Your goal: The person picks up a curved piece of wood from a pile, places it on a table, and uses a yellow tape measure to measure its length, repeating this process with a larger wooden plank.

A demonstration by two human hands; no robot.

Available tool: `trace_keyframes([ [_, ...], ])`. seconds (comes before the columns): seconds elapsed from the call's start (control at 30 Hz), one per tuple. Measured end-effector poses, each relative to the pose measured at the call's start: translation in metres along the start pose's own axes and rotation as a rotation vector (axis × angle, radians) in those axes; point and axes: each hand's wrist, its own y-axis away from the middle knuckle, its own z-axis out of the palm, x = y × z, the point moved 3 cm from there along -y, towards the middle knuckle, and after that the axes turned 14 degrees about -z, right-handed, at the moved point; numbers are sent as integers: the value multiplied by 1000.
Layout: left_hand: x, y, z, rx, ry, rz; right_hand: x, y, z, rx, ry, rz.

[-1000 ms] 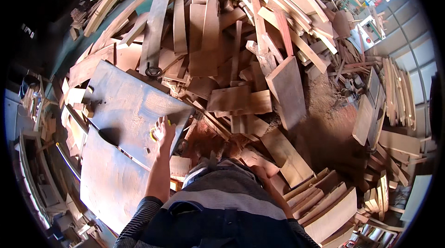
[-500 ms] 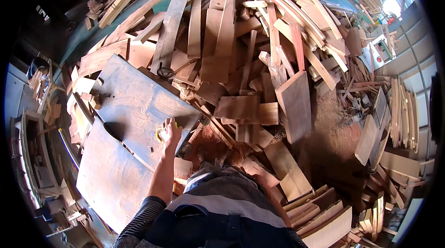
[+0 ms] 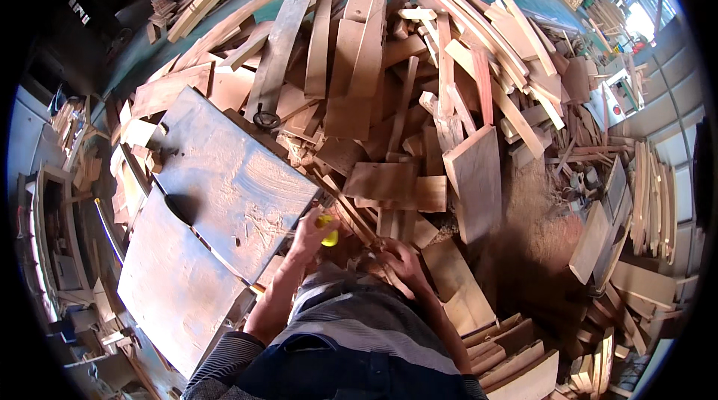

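Note:
My left hand (image 3: 305, 235) is closed around a small, rounded, bright yellow object (image 3: 328, 231); its exact kind does not show. It is just off the right corner of a blue-grey metal machine table (image 3: 217, 145), which is strewn with sawdust and split by a dark gap. My right hand (image 3: 402, 259) is in front of my waist with its fingers curled inward. What lies in those fingers, if anything, is too small to make out. Between and beyond my hands are narrow wood strips and short boards (image 3: 383, 183).
A large pile of loose boards (image 3: 348, 71) spreads ahead of me. An upright thick board (image 3: 476, 183) leans at the right of the middle. Stacked boards (image 3: 516, 366) lie by my right side. Thin strips (image 3: 651, 194) stand against the wall. A handwheel (image 3: 265, 117) sits behind the table.
My left hand has moved off the metal table to the right, toward my body, with the yellow object in it. My right hand has come forward and left, nearer the left.

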Motion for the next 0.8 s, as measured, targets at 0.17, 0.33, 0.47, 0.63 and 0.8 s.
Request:
trace_keyframes([
  [0.17, 15, 22, 43, -266, 301, 218, -48, -58, 40, -74, 159, -333],
  [0.33, 18, 15, 22, -434, 276, 130, -52, -84, 55, -163, -60, -138],
  [0.47, 13, -13, 14, -629, 413, -200, -38, -110, 63, -277, -226, 27],
  [0.63, 46, -63, -14, -411, -58, -32, -58, -151, 47, -245, -478, 268],
  [0.8, 72, -98, -41, -67, 46, 139, -46, -164, 7, 133, -628, 201],
])
